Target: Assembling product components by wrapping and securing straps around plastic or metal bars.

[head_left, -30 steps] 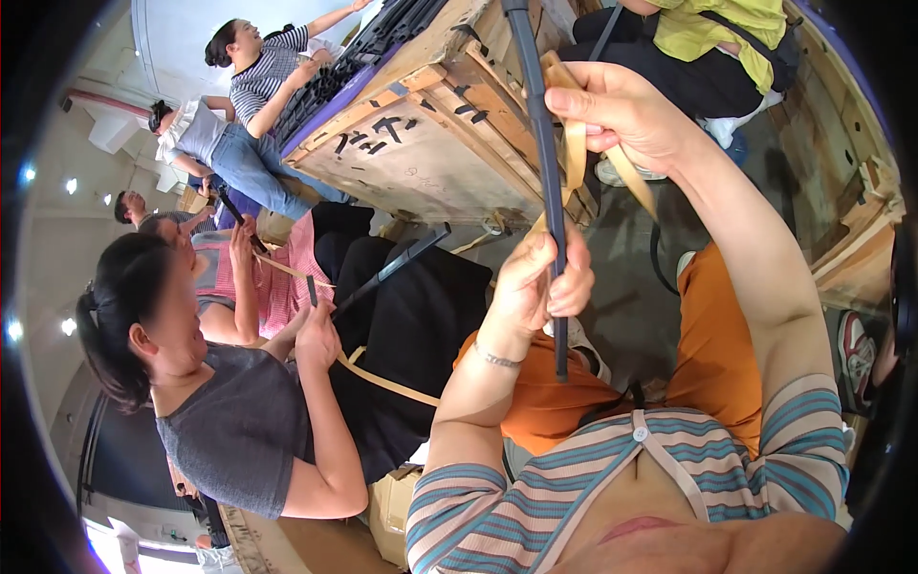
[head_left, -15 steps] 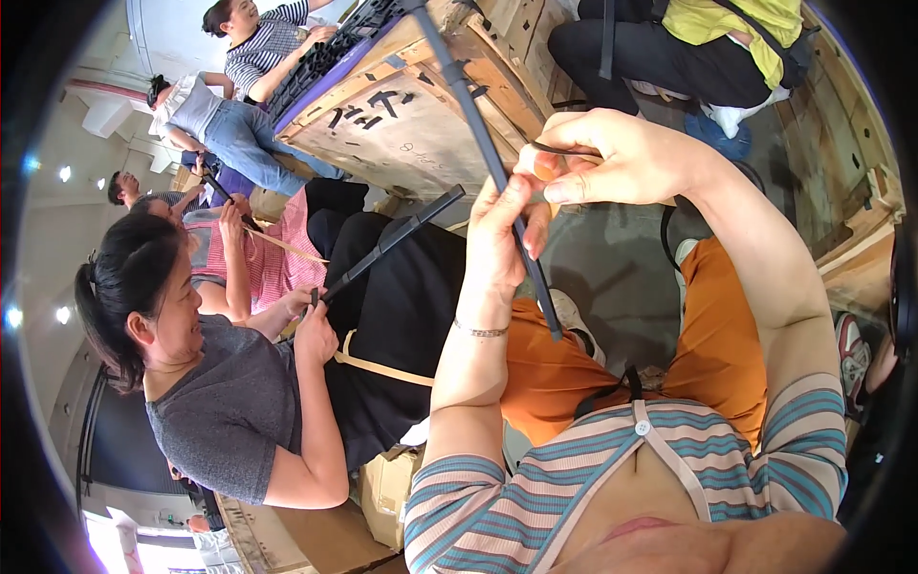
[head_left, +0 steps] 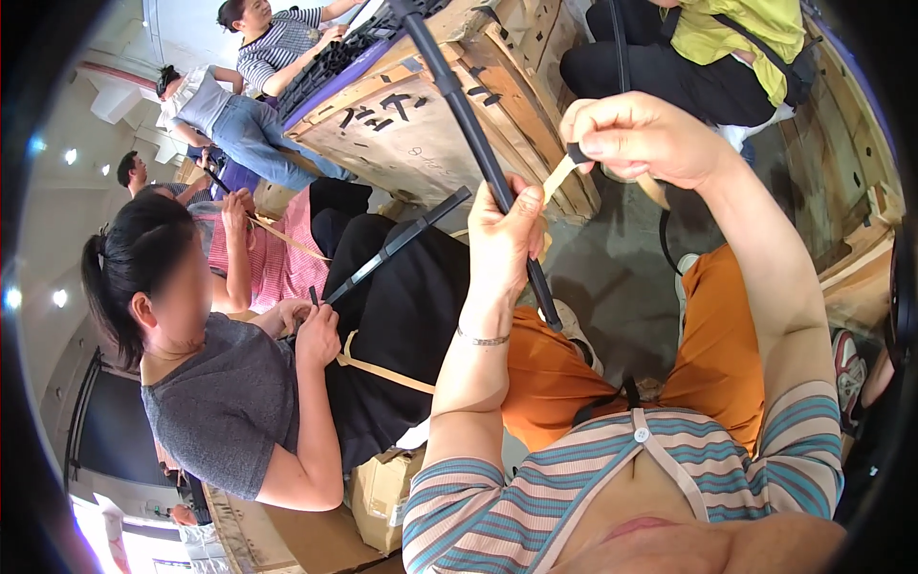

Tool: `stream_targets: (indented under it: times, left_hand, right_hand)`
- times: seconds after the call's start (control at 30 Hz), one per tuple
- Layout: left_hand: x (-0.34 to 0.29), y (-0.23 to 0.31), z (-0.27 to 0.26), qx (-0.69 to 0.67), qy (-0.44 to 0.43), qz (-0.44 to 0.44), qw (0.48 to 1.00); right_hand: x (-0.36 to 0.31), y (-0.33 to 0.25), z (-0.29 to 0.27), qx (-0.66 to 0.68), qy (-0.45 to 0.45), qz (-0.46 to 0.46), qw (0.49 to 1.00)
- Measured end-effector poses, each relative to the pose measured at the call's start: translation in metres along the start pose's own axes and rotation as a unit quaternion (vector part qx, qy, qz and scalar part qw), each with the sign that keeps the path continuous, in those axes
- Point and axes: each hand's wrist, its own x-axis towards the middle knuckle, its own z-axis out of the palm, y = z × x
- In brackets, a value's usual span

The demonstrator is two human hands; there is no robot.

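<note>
My left hand (head_left: 503, 234) is closed around a long, slim black rod (head_left: 467, 120), which slants from the top of the view down to my knees. A narrow tan strip (head_left: 558, 178) stretches from my left thumb to my right hand (head_left: 643, 139). The fingers of my right hand are pinched on this strip, with a small dark piece (head_left: 577, 153) at the fingertips. More tan strip hangs curled below that hand. Whether the dark piece is part of the strip I cannot tell.
On my left a seated co-worker in grey (head_left: 229, 402) holds a similar black rod (head_left: 397, 244). A wooden crate (head_left: 402, 153) stands ahead, with black parts (head_left: 330, 62) on top. Another person in yellow (head_left: 736, 43) sits at the far right. A cardboard box (head_left: 382, 493) is at lower left.
My right hand has moved right, away from the rod and my left hand. The tan strip now shows stretched between both hands. My left hand keeps its hold on the rod.
</note>
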Motion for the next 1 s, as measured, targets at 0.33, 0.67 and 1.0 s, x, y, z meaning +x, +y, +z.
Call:
stream_targets:
  times: [0.33, 0.67, 1.0]
  left_hand:
    - [-0.001, -0.003, 0.003, 0.161, 0.034, 0.045, 0.985]
    - [-0.005, 0.0, -0.003, 0.02, -0.013, -0.006, 1.0]
    - [-0.005, 0.002, -0.002, -0.046, -0.031, -0.004, 0.998]
  right_hand:
    - [0.009, 0.004, 0.017, 0.061, 0.099, 0.02, 0.993]
    - [0.024, 0.026, 0.037, -0.23, 0.146, -0.08, 0.959]
    - [0.028, 0.036, 0.039, -0.247, 0.162, -0.106, 0.949]
